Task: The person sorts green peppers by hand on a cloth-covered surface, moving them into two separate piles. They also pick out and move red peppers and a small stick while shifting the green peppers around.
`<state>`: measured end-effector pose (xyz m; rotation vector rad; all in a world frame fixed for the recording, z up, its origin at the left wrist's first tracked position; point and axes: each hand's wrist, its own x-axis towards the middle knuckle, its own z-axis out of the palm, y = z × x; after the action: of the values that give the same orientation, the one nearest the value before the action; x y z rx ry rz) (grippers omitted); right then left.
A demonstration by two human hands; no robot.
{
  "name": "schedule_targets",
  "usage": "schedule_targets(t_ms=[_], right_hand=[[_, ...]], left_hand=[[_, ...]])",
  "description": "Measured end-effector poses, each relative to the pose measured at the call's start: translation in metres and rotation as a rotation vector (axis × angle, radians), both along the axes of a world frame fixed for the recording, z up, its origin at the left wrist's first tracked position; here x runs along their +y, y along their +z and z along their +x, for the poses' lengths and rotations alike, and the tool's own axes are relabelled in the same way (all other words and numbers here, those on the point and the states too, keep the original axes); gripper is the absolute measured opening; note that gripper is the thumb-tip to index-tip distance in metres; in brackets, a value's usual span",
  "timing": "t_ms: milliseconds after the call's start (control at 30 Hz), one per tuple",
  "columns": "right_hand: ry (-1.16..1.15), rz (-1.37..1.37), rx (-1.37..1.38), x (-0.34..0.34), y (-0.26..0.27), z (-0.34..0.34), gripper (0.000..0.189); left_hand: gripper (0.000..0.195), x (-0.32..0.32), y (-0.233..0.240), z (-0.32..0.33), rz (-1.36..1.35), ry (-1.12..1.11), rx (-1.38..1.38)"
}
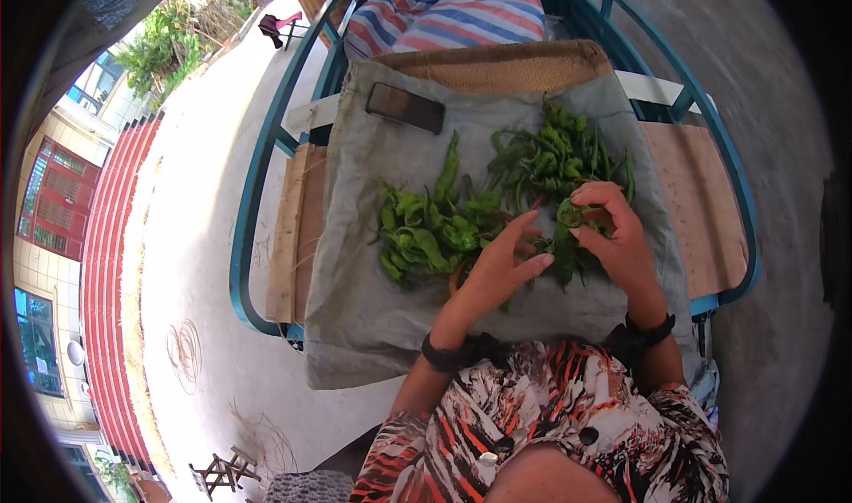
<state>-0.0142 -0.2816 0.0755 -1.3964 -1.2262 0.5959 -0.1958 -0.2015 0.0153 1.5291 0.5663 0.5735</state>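
Green peppers lie in two piles on a grey cloth sack: a left pile [426, 236] and a right pile [559, 150]. My right hand [616, 236] pinches a green pepper [569, 214] between thumb and fingertips, just below the right pile, with its round end towards the camera. Beside it, my left hand [499, 263] is held with thumb and fingers apart, over the right edge of the left pile; nothing shows between them. More peppers lie between and under the hands, partly hidden.
A dark smartphone [405, 108] lies at the sack's upper left. The grey sack [359, 330] covers boards within a teal metal cart frame [239, 263]. Behind stands a striped woven bag [472, 10]. A small folding stool [225, 471] is on the ground at the lower left.
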Motion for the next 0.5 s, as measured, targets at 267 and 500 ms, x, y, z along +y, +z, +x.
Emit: schedule_targets(t_ms=[267, 500], right_hand=[[0.327, -0.059, -0.143, 0.019, -0.021, -0.023, 0.039], [0.33, -0.393, -0.323, 0.009, -0.033, -0.023, 0.048]], left_hand=[[0.046, 0.009, 0.003, -0.009, 0.53, 0.159, -0.082], [0.034, 0.013, 0.006, -0.017, 0.042, 0.481, -0.214]])
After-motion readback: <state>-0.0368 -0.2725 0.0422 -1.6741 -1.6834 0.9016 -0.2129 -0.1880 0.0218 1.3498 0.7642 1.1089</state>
